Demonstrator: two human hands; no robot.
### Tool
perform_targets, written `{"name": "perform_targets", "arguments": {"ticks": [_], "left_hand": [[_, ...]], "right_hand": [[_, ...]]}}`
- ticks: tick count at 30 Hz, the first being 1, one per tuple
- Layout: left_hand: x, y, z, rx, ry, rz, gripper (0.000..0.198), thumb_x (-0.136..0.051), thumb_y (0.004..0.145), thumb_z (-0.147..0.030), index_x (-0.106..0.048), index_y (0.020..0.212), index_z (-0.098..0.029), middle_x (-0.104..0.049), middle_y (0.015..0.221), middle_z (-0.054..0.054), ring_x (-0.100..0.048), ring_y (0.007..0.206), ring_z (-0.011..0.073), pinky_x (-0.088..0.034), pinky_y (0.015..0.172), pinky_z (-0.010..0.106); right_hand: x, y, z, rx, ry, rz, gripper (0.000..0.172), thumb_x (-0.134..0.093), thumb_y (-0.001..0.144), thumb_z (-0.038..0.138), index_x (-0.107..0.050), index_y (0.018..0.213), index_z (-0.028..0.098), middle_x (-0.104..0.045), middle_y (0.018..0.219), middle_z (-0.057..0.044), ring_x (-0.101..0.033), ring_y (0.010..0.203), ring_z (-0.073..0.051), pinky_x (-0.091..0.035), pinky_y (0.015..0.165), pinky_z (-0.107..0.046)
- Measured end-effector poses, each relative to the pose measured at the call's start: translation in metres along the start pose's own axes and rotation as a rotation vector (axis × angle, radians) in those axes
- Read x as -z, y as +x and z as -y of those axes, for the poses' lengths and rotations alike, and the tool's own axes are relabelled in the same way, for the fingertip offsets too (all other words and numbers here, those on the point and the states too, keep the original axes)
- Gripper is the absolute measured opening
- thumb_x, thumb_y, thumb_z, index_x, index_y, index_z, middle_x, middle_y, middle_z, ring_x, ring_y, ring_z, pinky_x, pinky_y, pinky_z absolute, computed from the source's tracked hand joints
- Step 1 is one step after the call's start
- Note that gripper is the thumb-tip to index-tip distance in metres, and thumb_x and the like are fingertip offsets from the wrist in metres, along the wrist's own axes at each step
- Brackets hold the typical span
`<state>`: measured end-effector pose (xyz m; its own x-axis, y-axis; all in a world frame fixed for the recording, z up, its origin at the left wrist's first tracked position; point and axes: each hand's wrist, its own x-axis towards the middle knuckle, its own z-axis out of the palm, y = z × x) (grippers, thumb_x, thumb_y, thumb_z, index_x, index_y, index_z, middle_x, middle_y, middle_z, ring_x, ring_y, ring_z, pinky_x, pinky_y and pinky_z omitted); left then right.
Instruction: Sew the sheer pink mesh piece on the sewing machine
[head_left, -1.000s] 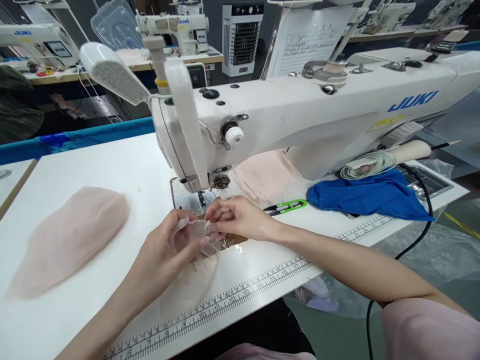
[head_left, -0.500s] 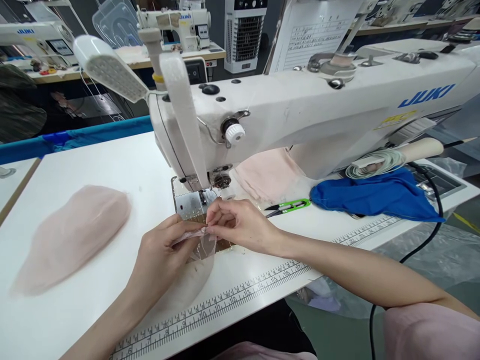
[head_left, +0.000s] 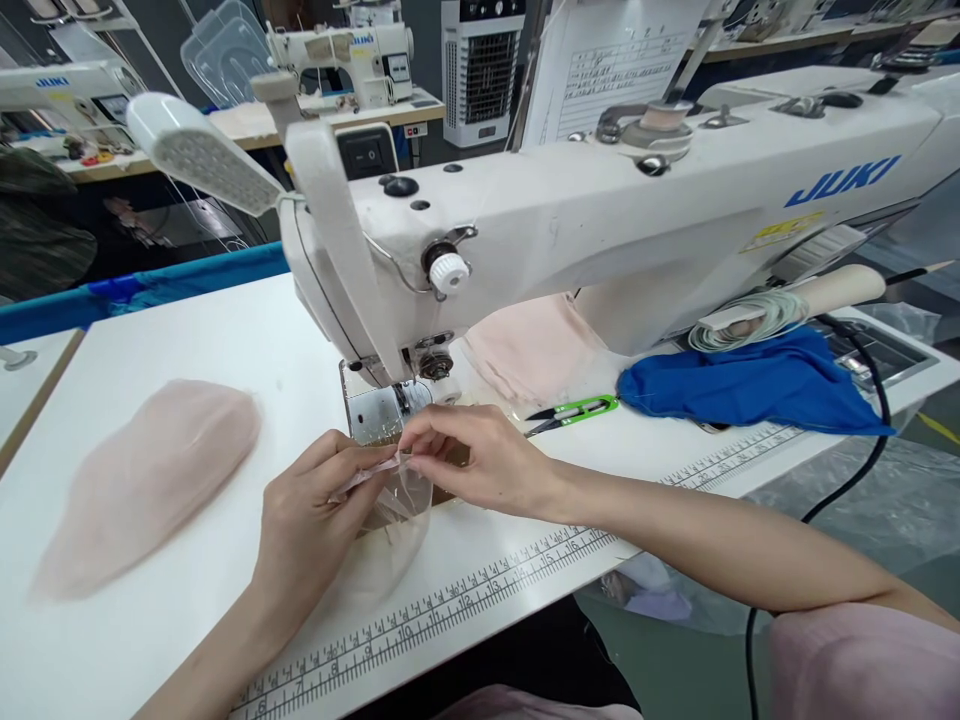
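Note:
A sheer pale fabric piece (head_left: 401,525) hangs between my hands, just in front of the sewing machine (head_left: 525,220). My left hand (head_left: 319,500) pinches a folded edge of it between thumb and fingers. Close against that, the fingertips of my right hand (head_left: 472,455) pinch the same edge. Behind the fingers are the metal needle plate (head_left: 371,410) and the presser foot, partly hidden by my right hand. A pale pink fabric piece (head_left: 157,480) lies flat on the white table to the left.
Green-handled thread snips (head_left: 581,408) lie right of my hands, beside a blue cloth (head_left: 750,385). More pink fabric (head_left: 532,345) rests under the machine arm. A printed ruler (head_left: 450,610) runs along the table's front edge. A black cable (head_left: 874,450) hangs at the right.
The camera view has shifted slightly. Both hands have moved a little left together, still pinching the sheer fabric's edge. The snips and cloths lie as before.

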<state>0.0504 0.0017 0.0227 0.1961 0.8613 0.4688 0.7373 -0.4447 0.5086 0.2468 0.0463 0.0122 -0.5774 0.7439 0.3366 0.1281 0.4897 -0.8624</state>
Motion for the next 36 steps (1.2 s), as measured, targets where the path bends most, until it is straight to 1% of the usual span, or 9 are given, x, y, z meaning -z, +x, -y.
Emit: {"name": "perform_targets", "arguments": {"ticks": [3,7,13,18,21,24,30,34,36], "left_hand": [[0.0004,-0.0005,0.0003,-0.008,0.009,0.008,0.007,-0.063,0.087,-0.023,-0.07,0.085,-0.024,-0.06,0.07,-0.005,-0.052,0.054,0.006,-0.036,0.046,0.019],[0.0,-0.0025,0.0011,0.002,0.003,0.006,0.005,-0.064,0.087,-0.024,-0.067,0.083,-0.024,-0.06,0.071,-0.005,-0.052,0.055,0.0065,-0.036,0.048,0.02],[-0.0039,-0.0049,0.0014,0.012,-0.03,0.004,0.005,-0.063,0.086,-0.022,-0.068,0.084,-0.024,-0.062,0.073,-0.004,-0.057,0.06,0.0085,-0.041,0.052,0.021],[-0.0031,-0.0055,-0.0003,-0.03,-0.044,-0.01,0.007,-0.064,0.086,-0.019,-0.067,0.082,-0.023,-0.062,0.072,-0.004,-0.057,0.059,0.0075,-0.041,0.051,0.02],[-0.0016,-0.0055,-0.0017,-0.057,-0.077,-0.011,0.007,-0.063,0.086,-0.017,-0.067,0.084,-0.024,-0.063,0.073,-0.004,-0.058,0.061,0.0077,-0.043,0.053,0.02],[-0.0012,-0.0053,-0.0022,-0.019,-0.1,0.006,0.007,-0.064,0.086,-0.019,-0.068,0.085,-0.024,-0.064,0.073,-0.003,-0.058,0.062,0.0087,-0.043,0.052,0.021],[-0.0018,-0.0051,-0.0015,0.1,-0.158,0.039,0.006,-0.065,0.085,-0.024,-0.068,0.081,-0.025,-0.065,0.072,-0.004,-0.059,0.061,0.0092,-0.044,0.053,0.021],[-0.0022,-0.0052,-0.0016,0.084,-0.163,0.019,0.005,-0.066,0.085,-0.024,-0.068,0.08,-0.024,-0.062,0.069,-0.005,-0.056,0.058,0.0084,-0.042,0.051,0.021],[-0.0024,-0.0054,-0.002,0.074,-0.147,0.013,0.005,-0.066,0.085,-0.023,-0.067,0.08,-0.024,-0.062,0.069,-0.005,-0.055,0.058,0.0082,-0.041,0.052,0.021]], "right_hand": [[-0.0006,-0.0005,-0.0011,0.032,-0.04,-0.002,0.008,-0.058,0.089,0.016,-0.062,0.095,0.018,-0.068,0.083,0.001,-0.066,0.075,-0.01,-0.057,0.067,-0.022],[-0.001,-0.0005,-0.0014,0.021,-0.055,0.009,0.011,-0.059,0.088,0.016,-0.061,0.098,0.019,-0.069,0.08,0.001,-0.066,0.072,-0.01,-0.057,0.065,-0.022],[-0.0003,0.0004,-0.0021,0.039,-0.099,0.036,0.006,-0.06,0.087,0.015,-0.061,0.091,0.019,-0.069,0.08,0.001,-0.065,0.07,-0.01,-0.053,0.061,-0.02],[-0.0005,-0.0008,-0.0053,0.062,-0.15,0.082,0.017,-0.057,0.089,0.018,-0.058,0.106,0.02,-0.068,0.079,0.003,-0.062,0.066,-0.01,-0.051,0.059,-0.021],[-0.0007,-0.001,-0.0065,0.098,-0.154,0.08,0.01,-0.057,0.089,0.017,-0.058,0.099,0.019,-0.067,0.079,0.002,-0.062,0.068,-0.01,-0.051,0.06,-0.021],[-0.0006,-0.001,-0.0072,0.097,-0.154,0.077,0.003,-0.056,0.089,0.018,-0.055,0.091,0.019,-0.065,0.08,0.001,-0.062,0.069,-0.011,-0.052,0.061,-0.023],[-0.0008,-0.002,-0.008,0.097,-0.164,0.082,0.003,-0.055,0.09,0.019,-0.052,0.09,0.021,-0.064,0.08,0.002,-0.061,0.068,-0.01,-0.052,0.06,-0.023],[-0.0011,-0.0022,-0.0074,0.087,-0.161,0.087,0.008,-0.056,0.091,0.02,-0.054,0.098,0.021,-0.067,0.082,0.001,-0.064,0.069,-0.011,-0.052,0.059,-0.022],[-0.0014,-0.0021,-0.0075,0.107,-0.174,0.08,0.008,-0.055,0.091,0.02,-0.055,0.099,0.02,-0.067,0.081,0.001,-0.064,0.068,-0.01,-0.051,0.057,-0.021]]}}
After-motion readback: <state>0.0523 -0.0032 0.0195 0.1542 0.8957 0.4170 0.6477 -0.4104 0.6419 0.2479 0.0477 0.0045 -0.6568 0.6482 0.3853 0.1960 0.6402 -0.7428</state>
